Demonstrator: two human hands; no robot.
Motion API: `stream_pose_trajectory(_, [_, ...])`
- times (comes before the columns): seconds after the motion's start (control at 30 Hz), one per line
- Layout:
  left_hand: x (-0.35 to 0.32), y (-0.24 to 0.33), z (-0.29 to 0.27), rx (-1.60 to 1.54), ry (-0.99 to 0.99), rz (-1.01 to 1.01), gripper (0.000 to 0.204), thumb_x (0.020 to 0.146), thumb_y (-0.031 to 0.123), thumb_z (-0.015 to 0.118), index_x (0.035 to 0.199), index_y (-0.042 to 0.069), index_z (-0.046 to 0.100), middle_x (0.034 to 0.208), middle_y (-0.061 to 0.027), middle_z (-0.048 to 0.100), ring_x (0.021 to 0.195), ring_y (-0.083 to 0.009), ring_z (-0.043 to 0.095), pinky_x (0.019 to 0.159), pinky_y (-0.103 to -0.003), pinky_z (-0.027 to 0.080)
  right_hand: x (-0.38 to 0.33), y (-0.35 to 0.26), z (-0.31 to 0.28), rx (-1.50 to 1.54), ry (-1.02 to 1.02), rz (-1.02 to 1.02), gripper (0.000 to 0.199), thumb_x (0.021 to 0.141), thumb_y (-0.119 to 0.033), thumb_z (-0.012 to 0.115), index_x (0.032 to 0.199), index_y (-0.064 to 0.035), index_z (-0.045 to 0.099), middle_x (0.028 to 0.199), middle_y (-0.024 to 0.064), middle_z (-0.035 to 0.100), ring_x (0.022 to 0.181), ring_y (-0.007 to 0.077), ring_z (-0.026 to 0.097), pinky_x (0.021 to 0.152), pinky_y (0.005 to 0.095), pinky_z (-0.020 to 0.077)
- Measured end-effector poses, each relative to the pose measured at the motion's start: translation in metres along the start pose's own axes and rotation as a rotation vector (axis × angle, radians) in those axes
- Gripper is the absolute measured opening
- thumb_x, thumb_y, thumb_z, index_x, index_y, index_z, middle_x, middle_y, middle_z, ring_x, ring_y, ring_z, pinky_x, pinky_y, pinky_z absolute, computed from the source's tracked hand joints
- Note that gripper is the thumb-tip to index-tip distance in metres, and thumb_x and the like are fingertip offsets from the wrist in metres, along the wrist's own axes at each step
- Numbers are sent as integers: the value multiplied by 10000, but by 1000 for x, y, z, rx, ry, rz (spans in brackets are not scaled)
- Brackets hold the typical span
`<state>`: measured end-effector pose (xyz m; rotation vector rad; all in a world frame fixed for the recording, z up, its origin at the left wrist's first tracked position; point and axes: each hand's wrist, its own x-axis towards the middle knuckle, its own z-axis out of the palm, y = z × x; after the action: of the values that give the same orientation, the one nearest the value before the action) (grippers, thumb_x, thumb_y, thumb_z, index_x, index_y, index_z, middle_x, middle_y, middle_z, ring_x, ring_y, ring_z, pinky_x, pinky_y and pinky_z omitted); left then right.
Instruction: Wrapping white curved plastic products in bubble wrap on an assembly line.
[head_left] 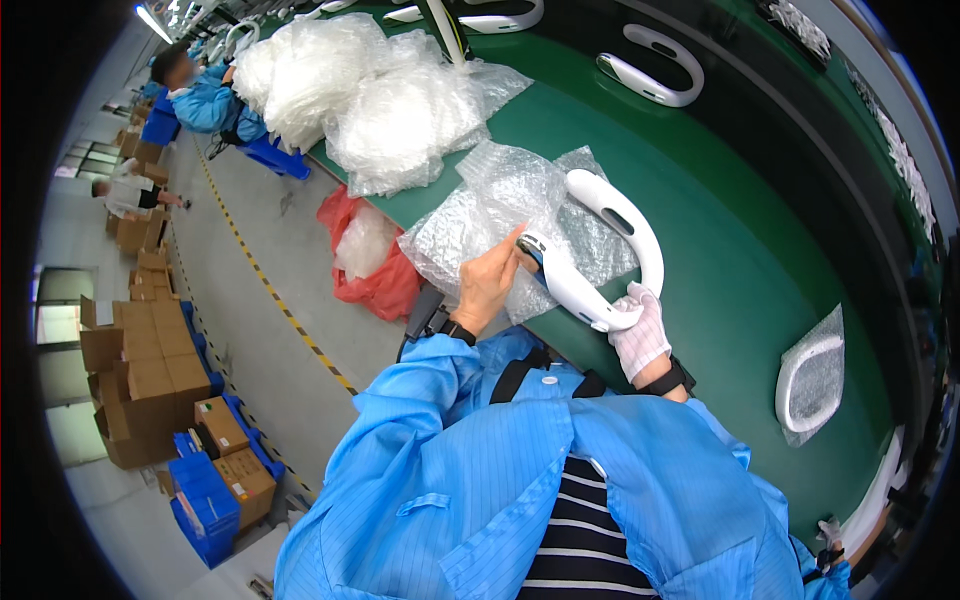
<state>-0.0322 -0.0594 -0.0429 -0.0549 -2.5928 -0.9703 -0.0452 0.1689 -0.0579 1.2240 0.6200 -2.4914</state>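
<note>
Both my hands hold a white U-shaped neckband device [648,245] over the near edge of the green table. My bare left hand [487,283] pinches the dark tip of its near arm. In a white glove, my right hand [640,332] grips its curved end. The far arm has a long dark slot and points away from me. Beneath and beyond the device lie clear bubble-wrap bags [450,235], one partly hidden by it. A large heap of bubble-wrap bags [395,110] is piled farther off to the left.
Another U-shaped device [690,75] lies at the far side of the green table [740,270]. A device in a bubble bag [812,385] rests at the right. A red plastic bag [375,285] hangs by the table's left edge. Cardboard boxes [160,350] and a co-worker [205,100] are leftward.
</note>
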Motion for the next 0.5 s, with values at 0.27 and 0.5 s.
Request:
stream_pose_trajectory(0.27, [24,-6,-3,49,176,-46,309,853,89,539,1159,80,580,870,-146,632,671,-271,610,585,-334,488,-50,-7,-9,-313,-113,-130,206,849,-90,577,728,-139,418,540,-52,325,431,79,329,439,223,305])
stream_pose_trajectory(0.5, [10,-2,10,-50,72,-46,461,824,80,565,1274,150,493,762,-147,604,596,-287,599,537,-365,490,-10,-6,3,-583,-196,-228,122,823,-60,560,795,-127,463,535,-65,322,398,53,319,385,220,309])
